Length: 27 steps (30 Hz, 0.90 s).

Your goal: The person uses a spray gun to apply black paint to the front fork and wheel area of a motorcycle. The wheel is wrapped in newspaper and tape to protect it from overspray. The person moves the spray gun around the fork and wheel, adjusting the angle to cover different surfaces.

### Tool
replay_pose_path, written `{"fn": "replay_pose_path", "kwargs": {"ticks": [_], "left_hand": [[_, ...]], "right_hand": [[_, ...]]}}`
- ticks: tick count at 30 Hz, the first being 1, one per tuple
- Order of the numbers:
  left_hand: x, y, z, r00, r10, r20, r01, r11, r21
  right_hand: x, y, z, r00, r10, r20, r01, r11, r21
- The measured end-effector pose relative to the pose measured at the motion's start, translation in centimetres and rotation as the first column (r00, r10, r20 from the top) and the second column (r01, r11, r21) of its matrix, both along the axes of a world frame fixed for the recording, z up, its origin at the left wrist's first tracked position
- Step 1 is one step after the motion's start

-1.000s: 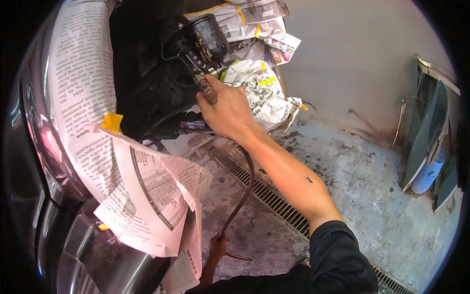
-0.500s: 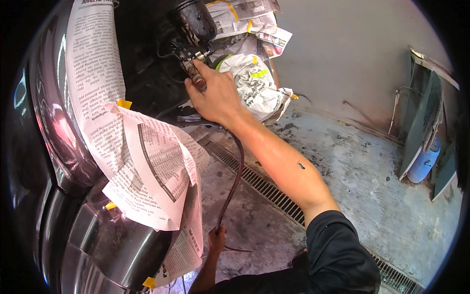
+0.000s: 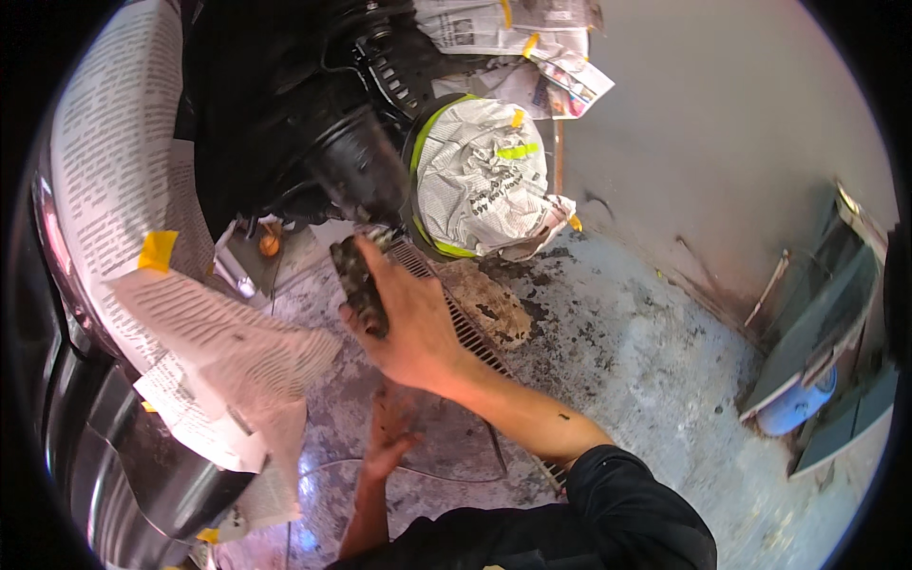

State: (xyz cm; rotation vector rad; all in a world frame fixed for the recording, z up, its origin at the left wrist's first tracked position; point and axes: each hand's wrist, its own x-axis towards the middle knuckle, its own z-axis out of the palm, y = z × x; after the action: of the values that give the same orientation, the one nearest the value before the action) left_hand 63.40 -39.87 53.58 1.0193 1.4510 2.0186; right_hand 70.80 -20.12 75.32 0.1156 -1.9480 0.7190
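My right hand is closed around the grip of a spray gun, which carries a dark cup on top, blurred by motion. Below it, my left hand is raised over the floor with its thumb apart from the fingers. It appears to hold nothing, though the fingertips are smeared. A dark hose shows below my right forearm. Just beyond the gun stands a round part wrapped in crumpled newspaper, with a yellow-green rim. Left of my hands, newspaper sheets cover a glossy dark vehicle panel.
More taped newspaper hangs at the top, near the dark wheel-well area. A floor drain grate runs diagonally under my right arm. To the right, panels and a blue cylinder stand by the grey wall.
My right hand has brought the spray gun down and nearer to me. My left hand has let go of the hose and risen toward the right one. The view has shifted too.
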Motion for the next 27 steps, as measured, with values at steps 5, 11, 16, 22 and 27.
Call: {"fn": "replay_pose_path", "kwargs": {"ticks": [5, 11, 16, 22, 27], "left_hand": [[4.1, 6.2, 9.0, 0.944, 0.138, -0.299, -0.164, 0.984, -0.064], [5.9, 9.6, 10.8, 0.678, 0.492, -0.547, -0.612, 0.790, -0.049], [5.8, 10.6, 8.4, 0.679, 0.666, -0.310, -0.679, 0.730, 0.079], [2.9, 9.1, 8.2, 0.751, 0.660, 0.029, -0.658, 0.743, 0.120], [0.3, 9.3, 10.0, 0.697, 0.713, 0.077, -0.709, 0.668, 0.227]], "right_hand": [[0.4, 0.6, -2.4, 0.988, 0.137, 0.075, -0.140, 0.990, 0.035], [1.6, 3.0, -1.9, 0.951, 0.250, 0.181, -0.280, 0.947, 0.161], [2.0, 3.7, -1.3, 0.852, 0.351, 0.388, -0.458, 0.860, 0.226], [0.1, 5.8, -3.7, 0.824, 0.458, 0.335, -0.542, 0.808, 0.230], [-0.8, 11.9, -12.3, 0.782, 0.451, 0.431, -0.526, 0.848, 0.067]]}}
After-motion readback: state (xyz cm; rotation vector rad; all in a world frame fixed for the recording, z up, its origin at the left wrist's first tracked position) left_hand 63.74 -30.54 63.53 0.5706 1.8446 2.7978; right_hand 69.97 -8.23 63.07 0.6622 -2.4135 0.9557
